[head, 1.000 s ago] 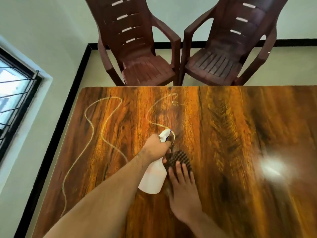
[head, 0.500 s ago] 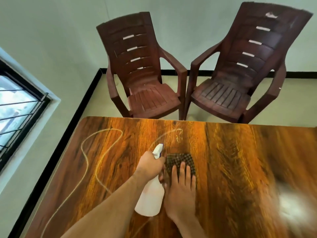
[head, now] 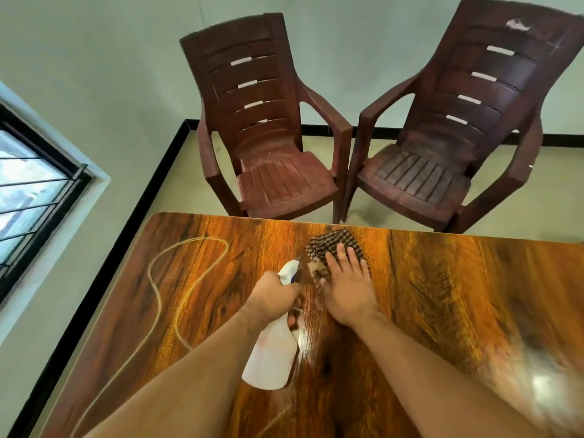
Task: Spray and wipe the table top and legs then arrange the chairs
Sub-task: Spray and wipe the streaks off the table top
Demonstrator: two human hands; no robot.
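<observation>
A glossy wood-grain table top (head: 442,279) fills the lower view, with pale chalk-like squiggles (head: 177,273) on its left half. My left hand (head: 275,298) grips the neck of a white spray bottle (head: 271,355), nozzle pointing away from me. My right hand (head: 347,289) lies flat, fingers spread, pressing a dark checked cloth (head: 331,245) onto the table near its far edge. Two dark red plastic armchairs, one on the left (head: 268,147) and one on the right (head: 442,153), stand side by side just beyond the far edge, facing me. The table legs are hidden.
A pale wall with a barred window (head: 34,184) runs along the left. A black skirting strip (head: 132,216) edges the cream floor between wall and table. The right of the table top is blurred with a light glare (head: 543,384).
My right hand has pushed the cloth forward to the far edge of the table. The left hand with the bottle stayed beside it. The view tilted up, showing the chairs fully.
</observation>
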